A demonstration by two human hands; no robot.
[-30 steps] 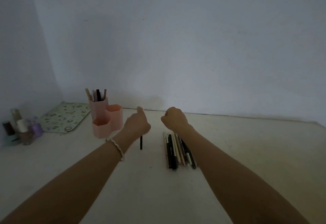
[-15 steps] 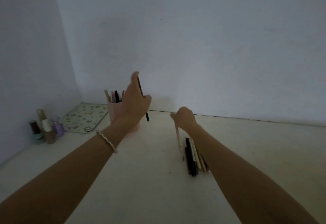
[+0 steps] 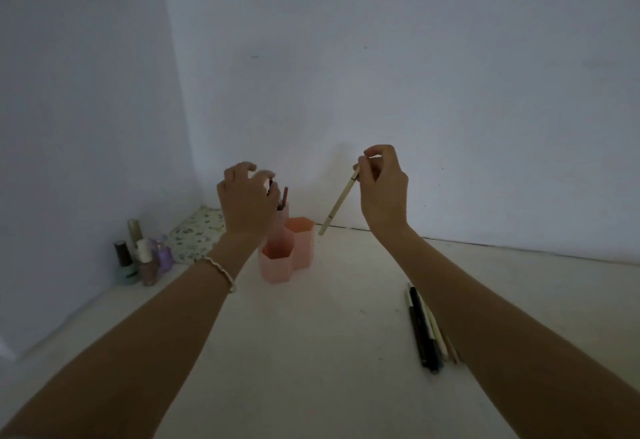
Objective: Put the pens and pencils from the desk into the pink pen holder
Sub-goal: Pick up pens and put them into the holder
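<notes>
While the left hand (image 3: 246, 204) hovered over the tall back cell of the pink holder (image 3: 287, 251), its fingers curled about a dark pen (image 3: 270, 185) whose top alone showed, whether they gripped it or had let go I could not tell; the right hand (image 3: 382, 193) was raised to the right of the holder, thumb and fingertips pinched on the top of a pale pencil (image 3: 338, 202) that hung slanting down toward the holder; the risk, as I judged it, was that the pencil's swinging tip would catch a rim or that the left wrist would knock the light holder over, spilling what stood in it; more pens (image 3: 426, 328) lay in a tight row on the desk (image 3: 311, 352), partly under the right forearm; the two front cells looked empty, and the desk between holder and row lay bare; bottles (image 3: 143, 255) crowded the left wall, well apart from the holder
</notes>
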